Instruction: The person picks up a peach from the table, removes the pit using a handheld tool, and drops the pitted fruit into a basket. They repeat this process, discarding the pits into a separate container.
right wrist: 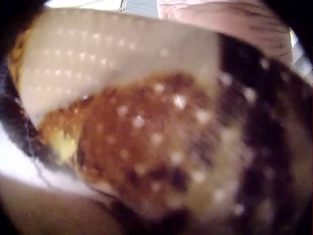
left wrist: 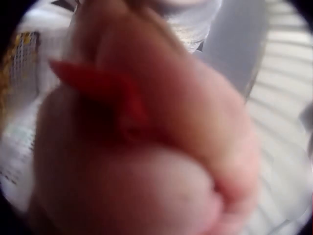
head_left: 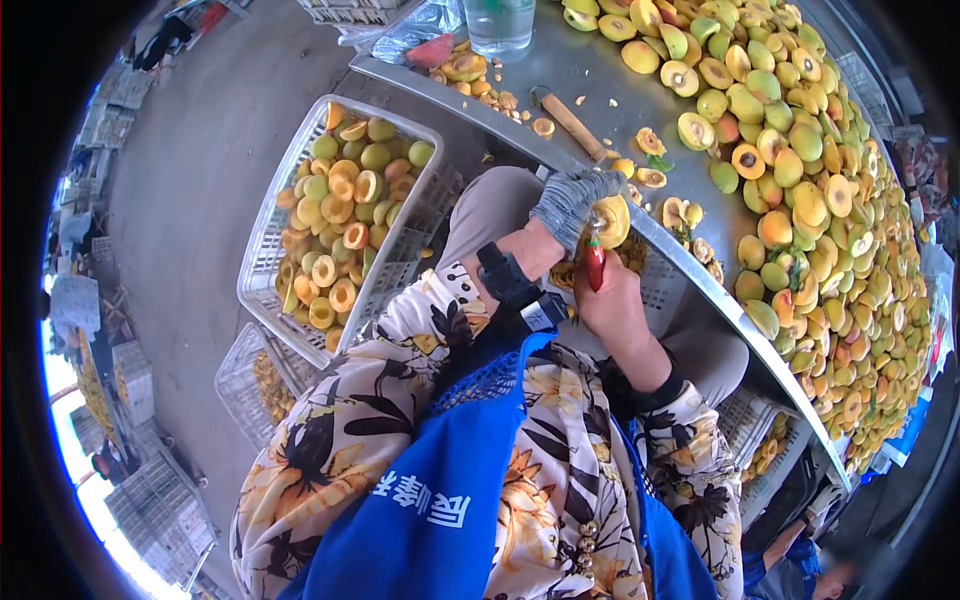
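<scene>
In the head view, my left hand [head_left: 572, 208], in a grey knit glove, holds a halved yellow peach-like fruit [head_left: 613, 221] by the table edge. My bare right hand [head_left: 613, 308] grips a red-handled pitting tool [head_left: 596, 266], its metal end against the fruit's cut face. The left wrist view is filled by a blurred bare fist with the red handle [left wrist: 93, 83] sticking out. Floral sleeve fabric [right wrist: 146, 132] covers most of the right wrist view, with bare skin [right wrist: 230, 24] showing at the top.
The metal table [head_left: 590, 75] bears a large pile of halved fruit [head_left: 800, 180], a wooden-handled tool [head_left: 574, 126], loose pits and a clear cup [head_left: 499, 25]. At left stands a white crate [head_left: 262, 235] full of halves, another crate [head_left: 236, 385] below it. Someone's arm [head_left: 785, 545] shows lower right.
</scene>
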Demonstrator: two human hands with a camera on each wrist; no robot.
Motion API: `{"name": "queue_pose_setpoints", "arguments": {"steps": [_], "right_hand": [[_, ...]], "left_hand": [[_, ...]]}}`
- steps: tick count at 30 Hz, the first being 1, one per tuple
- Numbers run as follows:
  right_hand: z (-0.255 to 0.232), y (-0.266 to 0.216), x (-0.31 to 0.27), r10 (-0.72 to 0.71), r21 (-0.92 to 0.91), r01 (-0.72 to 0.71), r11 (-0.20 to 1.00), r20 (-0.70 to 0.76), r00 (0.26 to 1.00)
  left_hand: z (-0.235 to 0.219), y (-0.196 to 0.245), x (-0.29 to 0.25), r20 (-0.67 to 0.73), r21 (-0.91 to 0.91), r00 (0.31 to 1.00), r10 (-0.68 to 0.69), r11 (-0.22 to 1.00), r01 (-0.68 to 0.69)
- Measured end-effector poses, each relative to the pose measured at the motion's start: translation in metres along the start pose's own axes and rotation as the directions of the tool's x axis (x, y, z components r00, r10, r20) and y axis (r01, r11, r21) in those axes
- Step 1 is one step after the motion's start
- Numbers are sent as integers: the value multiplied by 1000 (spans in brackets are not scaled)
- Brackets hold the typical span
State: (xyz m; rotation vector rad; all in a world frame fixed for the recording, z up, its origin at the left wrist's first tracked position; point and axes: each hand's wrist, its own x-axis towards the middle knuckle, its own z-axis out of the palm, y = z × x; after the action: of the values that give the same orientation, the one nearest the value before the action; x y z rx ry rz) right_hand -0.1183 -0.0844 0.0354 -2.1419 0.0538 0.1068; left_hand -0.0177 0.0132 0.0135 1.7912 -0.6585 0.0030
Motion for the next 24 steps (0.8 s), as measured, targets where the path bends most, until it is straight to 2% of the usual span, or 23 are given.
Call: {"name": "queue_pose_setpoints", "arguments": {"steps": [1, 2, 3, 4, 5, 6, 7, 8, 10, 11, 12, 14, 15, 16, 18, 19, 20, 21, 22, 23, 24], "right_hand": [[3, 2, -1, -24, -136, 13, 991, -80, 996], [5, 3, -2, -56, -270, 12, 963, -159, 986], [6, 0, -2, -112, -270, 53, 961, -206, 972], [2, -3, 0, -115, -273, 56, 960, -205, 972], [-9, -14, 3, 155, 94, -156, 983, 18, 988], [-18, -23, 5, 313, 387, -421, 821, 312, 897], [-24, -26, 6, 358, 539, -541, 645, 413, 838], [-27, -29, 4, 356, 544, -539, 643, 411, 839], [-31, -33, -3, 188, 438, -248, 864, 177, 966], [-35, -30, -4, -220, 288, 209, 934, 3, 976], [-38, -27, -4, -219, 292, 211, 933, -5, 976], [-45, -22, 0, 91, 382, -32, 924, -140, 986], [-52, -19, 3, 146, 404, -84, 911, -126, 981], [-59, -15, 3, 205, 424, -141, 895, -109, 973], [-60, -12, 2, 148, 467, -83, 880, -105, 983], [-58, -12, 0, 157, 380, -109, 919, -98, 983], [-58, -11, -1, 168, 287, -135, 948, -93, 981], [-60, -9, -3, 229, 203, -228, 952, 20, 973], [-58, -1, -5, 230, 208, -229, 951, 20, 973], [-52, 11, -8, 101, 46, -101, 994, -7, 995], [-46, 19, -9, -37, -113, 36, 993, -5, 999]], "left_hand": [[4, 6, 2, -3, -602, 925, -380, 739, 302], [8, 12, 5, 228, -926, 742, -630, 95, 366], [8, 19, 10, 278, -923, 687, -671, 11, 384], [6, 23, 12, 276, -925, 690, -669, 11, 380], [4, 27, 15, 288, -915, 659, -695, 4, 403], [3, 29, 16, 300, -902, 628, -718, -1, 431], [3, 24, 17, 323, -880, 590, -740, -6, 474], [2, 18, 19, 322, -879, 591, -740, -2, 477], [1, 8, 26, 338, -927, 583, -739, -155, 341], [-9, 18, 27, 229, -924, 532, -815, -9, 383], [-18, 31, 23, 230, -921, 533, -814, -4, 390], [-35, 49, 16, 94, -822, 659, -746, 316, 474], [-39, 32, 21, 250, -925, 589, -769, -10, 379], [-39, 18, 17, 240, -925, 590, -771, 2, 380], [-43, 16, 13, 113, -963, 624, -773, 71, 261], [-55, 4, 6, 190, -925, 676, -712, 101, 367], [-64, 7, 1, 191, -923, 675, -713, 105, 371], [-71, 11, -6, 152, -936, 617, -772, 87, 340], [-80, 12, -13, 115, -949, 552, -826, 72, 306], [-95, 11, -20, 114, -936, 612, -783, 123, 331], [-108, 15, -34, 55, -941, 654, -754, 181, 287]]}}
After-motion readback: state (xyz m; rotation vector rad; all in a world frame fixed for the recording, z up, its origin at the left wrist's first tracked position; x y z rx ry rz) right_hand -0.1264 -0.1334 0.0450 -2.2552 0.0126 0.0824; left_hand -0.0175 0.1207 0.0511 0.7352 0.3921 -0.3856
